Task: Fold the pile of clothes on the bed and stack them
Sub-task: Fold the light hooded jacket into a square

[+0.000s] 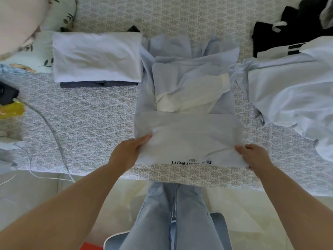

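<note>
While both hands grip it: the light blue shirt (189, 134) lies at the near edge of the bed (90, 112), right in front of the person.
Left hand: the left hand (128, 152) pinches the shirt's near left corner, thumb on top, fingers tucked under the cloth.
Right hand: the right hand (252, 156) pinches the near right corner the same way, fingers curled round the edge.
Shirt's lie: its long axis runs from the near edge toward the far edge; the held hem end is nearest, the collar end and the pale cuffed sleeves lie beyond, crossed over the body.
Key relation: the unfolded length lies straight away from both hands, which sit level and equally near; by my judgement the next fold carries the near end forward over the sleeves.
Folded stack: a white folded top (95, 56) on darker pieces sits toward the far left, just beside the shirt's left side.
Unfolded pile: white clothes (288, 91) and black clothes (281, 33) lie to the right, the white ones touching or nearly touching the shirt.
Open room: bare bedspread shows near left, below the stack, and along the far edge.
Risk: the loose sleeves could shift as the fold goes over.
</note>
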